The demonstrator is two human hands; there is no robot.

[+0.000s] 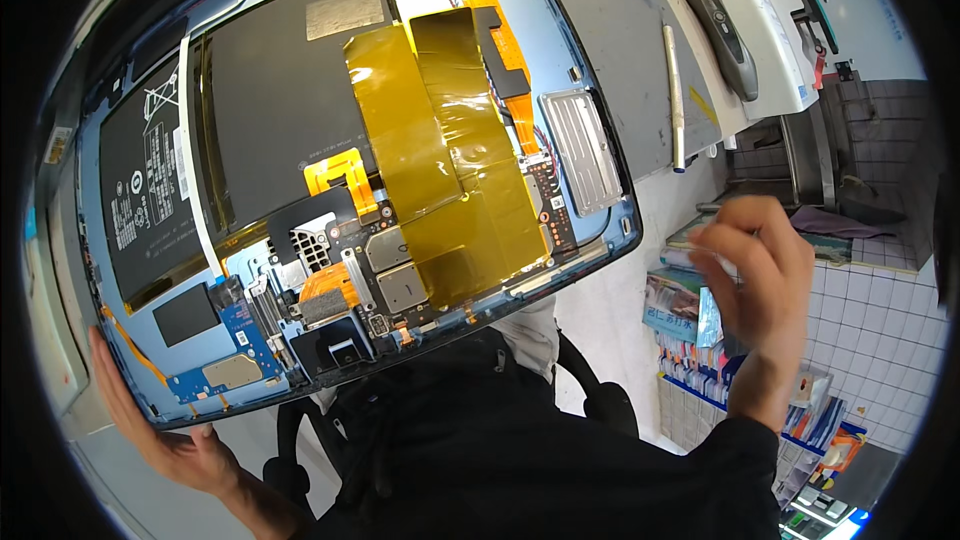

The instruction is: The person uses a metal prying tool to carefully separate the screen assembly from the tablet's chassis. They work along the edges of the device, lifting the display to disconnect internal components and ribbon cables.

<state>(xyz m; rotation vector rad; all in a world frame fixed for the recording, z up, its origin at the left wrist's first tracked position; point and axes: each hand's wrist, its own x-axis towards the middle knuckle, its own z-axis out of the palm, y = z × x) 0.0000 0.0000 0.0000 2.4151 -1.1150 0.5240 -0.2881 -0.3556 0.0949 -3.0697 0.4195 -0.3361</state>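
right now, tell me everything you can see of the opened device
The opened device has a dark rim and light-blue interior, its insides facing up. Flat black battery packs fill the upper left; shiny amber tape crosses the middle; a ribbed silvery plate sits at right, with circuit boards along the bottom. It slants in view beside a grey tabletop. The left hand touches its lower left corner; its underside is hidden.

The view's edge cuts off part of the far side of the opened tablet (300, 100). Amber tape strips (462, 230) cover part of the circuit board (386, 250). Fine print on the left battery (140, 210) is too small to read. Whether the right hand's grip (755, 265) pinches anything cannot be told.
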